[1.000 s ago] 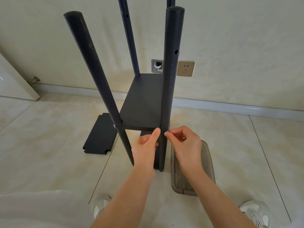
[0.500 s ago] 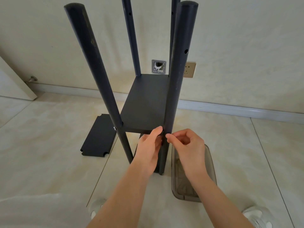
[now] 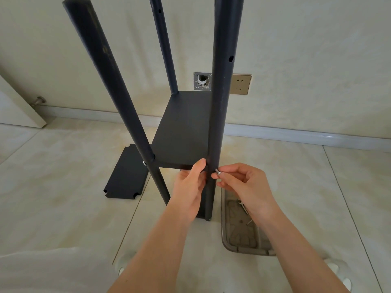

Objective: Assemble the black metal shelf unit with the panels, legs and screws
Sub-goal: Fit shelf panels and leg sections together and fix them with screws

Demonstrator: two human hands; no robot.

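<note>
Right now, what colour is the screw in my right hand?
Silver screw, shown best in the head view.

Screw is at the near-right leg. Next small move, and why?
Probably turn the screw further in: the right hand pinches it at the near-right leg, its head still proud, while the left hand steadies the panel.
</note>
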